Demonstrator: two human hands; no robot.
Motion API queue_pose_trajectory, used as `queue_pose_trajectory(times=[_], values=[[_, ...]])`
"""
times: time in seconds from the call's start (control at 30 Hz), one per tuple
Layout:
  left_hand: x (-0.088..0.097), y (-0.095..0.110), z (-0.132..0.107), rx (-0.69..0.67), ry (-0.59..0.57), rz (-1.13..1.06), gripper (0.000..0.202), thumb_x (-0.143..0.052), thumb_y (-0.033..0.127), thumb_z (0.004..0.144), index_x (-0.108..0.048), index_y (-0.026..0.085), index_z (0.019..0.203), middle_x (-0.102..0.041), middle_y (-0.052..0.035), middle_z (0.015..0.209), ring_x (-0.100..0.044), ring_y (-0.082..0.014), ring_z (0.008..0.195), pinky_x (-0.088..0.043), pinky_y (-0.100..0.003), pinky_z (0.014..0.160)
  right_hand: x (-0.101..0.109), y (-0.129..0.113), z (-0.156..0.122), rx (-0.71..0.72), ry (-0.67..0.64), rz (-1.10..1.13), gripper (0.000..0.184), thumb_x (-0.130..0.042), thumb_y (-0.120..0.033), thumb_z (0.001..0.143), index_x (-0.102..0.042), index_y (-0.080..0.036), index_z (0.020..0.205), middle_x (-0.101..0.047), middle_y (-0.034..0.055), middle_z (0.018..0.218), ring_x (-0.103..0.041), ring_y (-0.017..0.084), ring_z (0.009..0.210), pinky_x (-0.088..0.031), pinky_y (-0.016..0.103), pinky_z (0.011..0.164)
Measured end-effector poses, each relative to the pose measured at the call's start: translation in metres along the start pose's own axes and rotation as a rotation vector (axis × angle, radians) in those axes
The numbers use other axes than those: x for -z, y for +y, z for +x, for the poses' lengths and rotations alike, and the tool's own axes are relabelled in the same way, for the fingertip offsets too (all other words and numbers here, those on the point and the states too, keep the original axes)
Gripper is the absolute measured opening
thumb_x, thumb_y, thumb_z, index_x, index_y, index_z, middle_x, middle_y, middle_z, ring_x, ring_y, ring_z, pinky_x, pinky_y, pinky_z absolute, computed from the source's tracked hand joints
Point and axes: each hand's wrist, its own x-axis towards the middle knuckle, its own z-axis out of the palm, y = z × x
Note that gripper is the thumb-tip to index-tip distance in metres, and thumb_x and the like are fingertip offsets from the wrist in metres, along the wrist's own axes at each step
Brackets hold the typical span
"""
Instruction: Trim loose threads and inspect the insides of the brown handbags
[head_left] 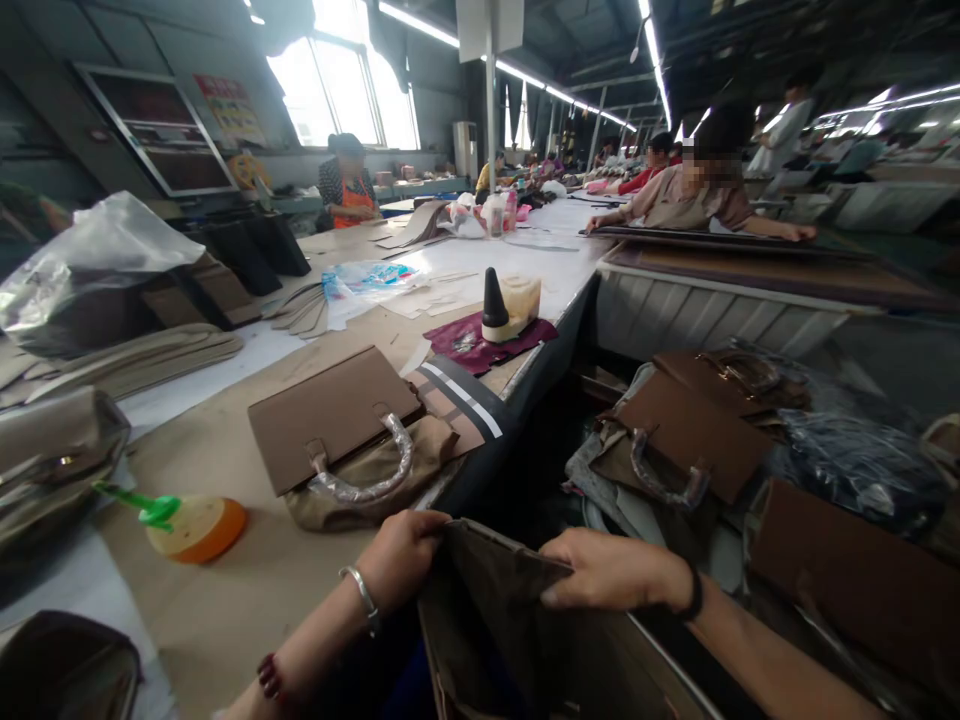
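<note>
A dark brown fabric bag lining (499, 590) hangs between my two hands, its upper edge stretched between them. My left hand (401, 560) pinches that edge at its left end, close to the table's edge. On the right, my right hand (611, 568) grips the same edge between thumb and fingers. Just beyond my left hand a taupe handbag (337, 420) lies on the table, its looped handle (371, 490) wrapped in clear plastic. The lower part of the lining runs out of the picture.
A squeeze bottle (199, 528) of orange liquid lies at left. A black cone (493, 305) stands on maroon cloth (480, 345). More brown handbags (675, 430) are piled low at right. A plastic-covered stack (97, 275) sits back left. A co-worker (697, 195) handles a dark panel (720, 243).
</note>
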Motion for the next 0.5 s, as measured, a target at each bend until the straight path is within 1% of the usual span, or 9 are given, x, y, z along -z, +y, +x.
queue_pose_trajectory(times=[0.07,0.13,0.2,0.27,0.3,0.33,0.4,0.47,0.5], values=[[0.001,0.000,0.002,0.004,0.008,0.013,0.037,-0.039,0.017,0.068,-0.065,0.016,0.095,-0.068,-0.0018,0.082,-0.060,-0.0202,0.082,-0.044,-0.027,0.072,0.001,0.000,0.004,0.035,0.075,0.011,0.023,-0.054,-0.025,0.070,-0.061,-0.016,0.090,-0.063,-0.0011,0.078,-0.055,0.013,0.069,-0.040,0.019,0.057],[0.002,0.000,0.003,0.003,0.013,0.011,0.037,-0.038,0.017,0.068,-0.066,0.016,0.094,-0.068,-0.0016,0.082,-0.060,-0.0203,0.083,-0.044,-0.026,0.071,0.004,-0.002,0.008,0.076,0.159,0.033,0.036,-0.057,-0.028,0.069,-0.056,-0.018,0.104,-0.063,0.0019,0.096,-0.056,0.017,0.084,-0.043,0.023,0.071],[0.003,0.001,0.004,0.002,0.017,0.009,0.035,-0.038,0.018,0.069,-0.066,0.016,0.090,-0.068,-0.0017,0.080,-0.060,-0.0205,0.081,-0.044,-0.026,0.069,0.006,-0.003,0.012,0.092,0.249,0.031,0.054,-0.062,-0.032,0.066,-0.048,-0.018,0.116,-0.056,0.0056,0.113,-0.052,0.020,0.099,-0.040,0.027,0.084],[0.004,0.001,0.004,-0.001,0.017,0.005,0.033,-0.038,0.020,0.070,-0.066,0.015,0.085,-0.068,-0.0017,0.078,-0.060,-0.0204,0.078,-0.043,-0.026,0.066,0.008,-0.005,0.018,0.101,0.318,0.006,0.062,-0.064,-0.033,0.065,-0.043,-0.017,0.121,-0.052,0.0075,0.119,-0.048,0.021,0.106,-0.037,0.029,0.089],[0.004,0.001,0.004,0.000,0.014,-0.002,0.032,-0.038,0.021,0.070,-0.066,0.015,0.084,-0.068,-0.0016,0.077,-0.060,-0.0202,0.077,-0.043,-0.025,0.065,0.009,-0.005,0.021,0.106,0.340,-0.008,0.060,-0.063,-0.032,0.066,-0.043,-0.018,0.121,-0.053,0.0071,0.117,-0.049,0.020,0.104,-0.038,0.029,0.088],[0.004,0.001,0.004,-0.001,0.011,-0.012,0.032,-0.038,0.021,0.070,-0.066,0.015,0.083,-0.068,-0.0013,0.077,-0.060,-0.0199,0.076,-0.043,-0.025,0.064,0.011,-0.006,0.024,0.108,0.349,-0.022,0.053,-0.061,-0.030,0.067,-0.046,-0.018,0.117,-0.057,0.0056,0.111,-0.052,0.019,0.099,-0.039,0.027,0.084],[0.004,0.001,0.005,-0.008,0.008,-0.034,0.031,-0.038,0.022,0.070,-0.066,0.016,0.083,-0.067,-0.0005,0.076,-0.059,-0.0191,0.075,-0.042,-0.024,0.063,0.015,-0.009,0.029,0.097,0.351,-0.068,0.031,-0.057,-0.026,0.070,-0.054,-0.019,0.100,-0.062,0.0015,0.091,-0.057,0.015,0.083,-0.041,0.023,0.071],[0.003,0.002,0.006,-0.021,0.006,-0.047,0.030,-0.039,0.023,0.070,-0.066,0.016,0.081,-0.067,0.0001,0.075,-0.058,-0.0183,0.074,-0.042,-0.023,0.063,0.019,-0.014,0.034,0.079,0.374,-0.135,0.016,-0.056,-0.024,0.071,-0.056,-0.018,0.086,-0.062,-0.0009,0.077,-0.056,0.013,0.072,-0.039,0.020,0.062],[0.002,0.002,0.007,-0.030,0.002,-0.049,0.029,-0.039,0.023,0.071,-0.066,0.016,0.081,-0.067,0.0004,0.074,-0.058,-0.0180,0.074,-0.041,-0.023,0.062,0.021,-0.017,0.035,0.081,0.379,-0.163,0.014,-0.056,-0.024,0.071,-0.056,-0.018,0.083,-0.062,-0.0014,0.075,-0.056,0.012,0.070,-0.038,0.020,0.060]])
